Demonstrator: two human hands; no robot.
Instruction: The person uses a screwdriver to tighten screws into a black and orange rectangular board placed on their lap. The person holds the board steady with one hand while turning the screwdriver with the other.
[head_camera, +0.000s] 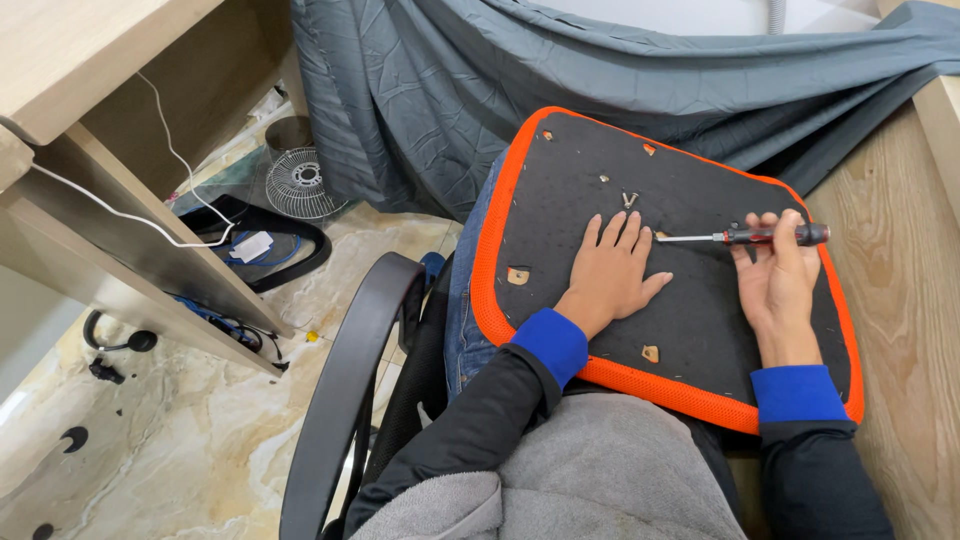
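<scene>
Black sleeves (470, 430), blue cuffs (548, 342), jeans (462, 300)

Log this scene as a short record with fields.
Left hand: flat on seat pad, fingers spread
Right hand: grips screwdriver, tip pointing left toward the left hand
Seat pad: black underside up, orange rim, on the person's lap
Screws: loose on pad above left hand
Floor: small fan, cables
Behind: grey cloth

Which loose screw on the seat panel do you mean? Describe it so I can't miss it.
Find the black seat panel with the orange rim on the person's lap. Above the left hand's fingertips lies the loose screw, bare silver metal, unlike the tan mounting holes around it.
</scene>
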